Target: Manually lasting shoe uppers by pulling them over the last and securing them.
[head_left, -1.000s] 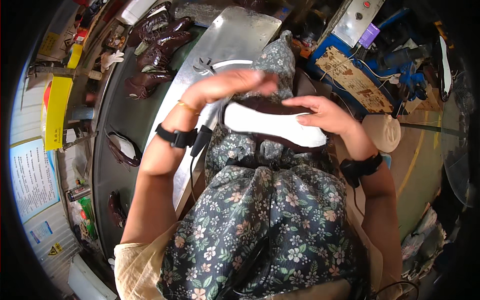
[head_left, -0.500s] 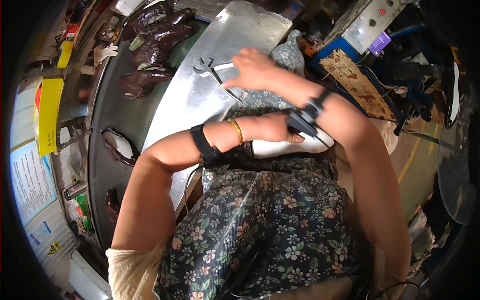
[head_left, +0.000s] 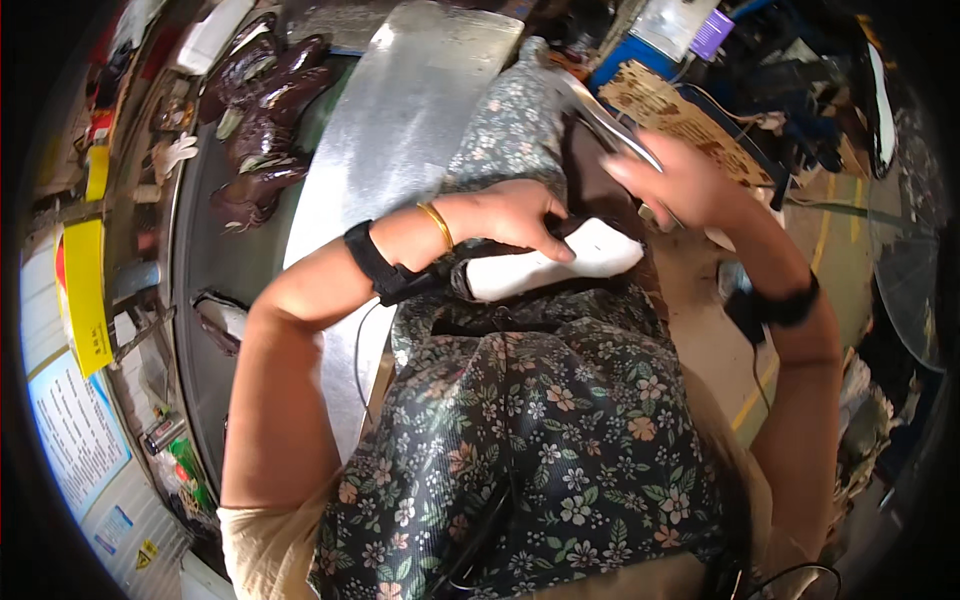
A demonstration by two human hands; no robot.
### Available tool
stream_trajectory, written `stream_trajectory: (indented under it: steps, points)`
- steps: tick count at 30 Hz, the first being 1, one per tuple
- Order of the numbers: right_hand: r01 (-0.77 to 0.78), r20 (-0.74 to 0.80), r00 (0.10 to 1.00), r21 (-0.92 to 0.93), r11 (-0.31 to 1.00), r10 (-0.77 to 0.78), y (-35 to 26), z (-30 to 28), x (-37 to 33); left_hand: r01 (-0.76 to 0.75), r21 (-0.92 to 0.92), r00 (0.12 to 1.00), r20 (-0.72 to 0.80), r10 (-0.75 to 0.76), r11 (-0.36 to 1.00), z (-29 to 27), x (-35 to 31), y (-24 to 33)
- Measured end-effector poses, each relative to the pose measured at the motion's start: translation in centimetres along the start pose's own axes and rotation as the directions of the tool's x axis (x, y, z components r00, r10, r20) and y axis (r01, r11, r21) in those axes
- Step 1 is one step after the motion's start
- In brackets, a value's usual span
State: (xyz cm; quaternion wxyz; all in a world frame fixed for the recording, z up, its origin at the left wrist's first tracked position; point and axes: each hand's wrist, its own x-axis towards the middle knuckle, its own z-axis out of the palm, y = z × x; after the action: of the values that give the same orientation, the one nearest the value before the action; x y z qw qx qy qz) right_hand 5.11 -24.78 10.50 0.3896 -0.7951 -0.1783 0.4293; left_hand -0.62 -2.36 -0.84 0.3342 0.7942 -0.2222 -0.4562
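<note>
An unfinished shoe lies crosswise near my lap, its white sole-shaped bottom (head_left: 545, 270) turned up and dark leather showing around its left end. My left hand (head_left: 515, 215) presses on it from the far side, thumb on the white bottom; the other fingers are partly hidden. Beyond the shoe's right end, my right hand (head_left: 690, 180) is raised and smeared by motion. Its fingers are around metal pincers (head_left: 610, 125), whose long handles reach into the hand. The pincers' head is blurred against the flowered cloth-covered support (head_left: 510, 125).
Left of me runs a dark belt (head_left: 265, 200) carrying several shiny brown leather shoes (head_left: 270, 115). A bare metal tabletop (head_left: 390, 120) stands between belt and support. At the right are a worn board (head_left: 690, 115) and a clear round sheet (head_left: 905, 270).
My right hand has swung from over the metal tabletop to the right, carrying the pincers with it. My left hand stays on the shoe, and the view has shifted somewhat.
</note>
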Motion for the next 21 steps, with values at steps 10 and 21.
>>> stream_trajectory:
  steps: [10, 21]
  points:
    - [-0.396, 0.298, 0.907, 0.373, 0.839, 0.296, 10.4, 4.6, -9.8, -0.296, -0.428, 0.955, -0.113, 0.274, 0.854, 4.1, 2.3, 1.5]
    - [0.265, -0.353, 0.841, -0.392, 0.881, -0.41, 21.2, 9.2, -6.1, -0.249, -0.447, 0.968, -0.124, 0.216, 0.859, 3.3, 3.2, 2.4]
